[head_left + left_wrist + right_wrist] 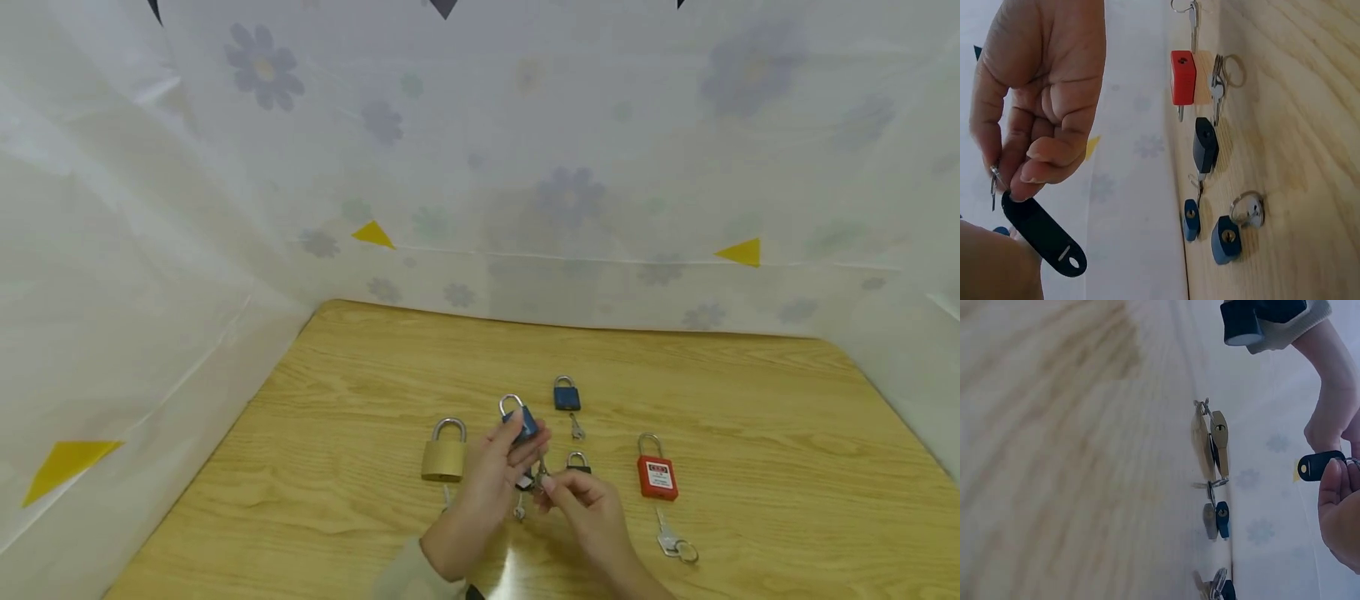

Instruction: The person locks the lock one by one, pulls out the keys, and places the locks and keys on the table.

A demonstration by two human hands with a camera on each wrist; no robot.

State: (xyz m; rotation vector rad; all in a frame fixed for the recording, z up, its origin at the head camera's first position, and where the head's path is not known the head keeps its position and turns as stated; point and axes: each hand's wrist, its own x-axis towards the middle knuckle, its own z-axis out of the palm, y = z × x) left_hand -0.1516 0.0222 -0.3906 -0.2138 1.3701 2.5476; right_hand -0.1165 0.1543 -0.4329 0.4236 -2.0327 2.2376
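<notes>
My left hand [483, 479] holds a small blue padlock [522, 425] between thumb and fingers, its shackle pointing up and away. Close beside it, my right hand [592, 512] pinches a small key [994, 187] on a ring. A dark key tag [1044, 234] hangs from those fingertips in the left wrist view; the right wrist view shows the tag [1321, 466] too. Key and held padlock are apart. In the left wrist view only a sliver of the held padlock shows. Beneath the hands, a dark padlock [577, 463] is partly covered by my right hand.
On the wooden table [300, 467] lie a brass padlock [444, 458] at left, a blue padlock [567, 396] with a key [576, 427] behind the hands, and a red padlock [657, 477] with its key [667, 542] at right. Flowered white sheeting [487, 167] encloses the table.
</notes>
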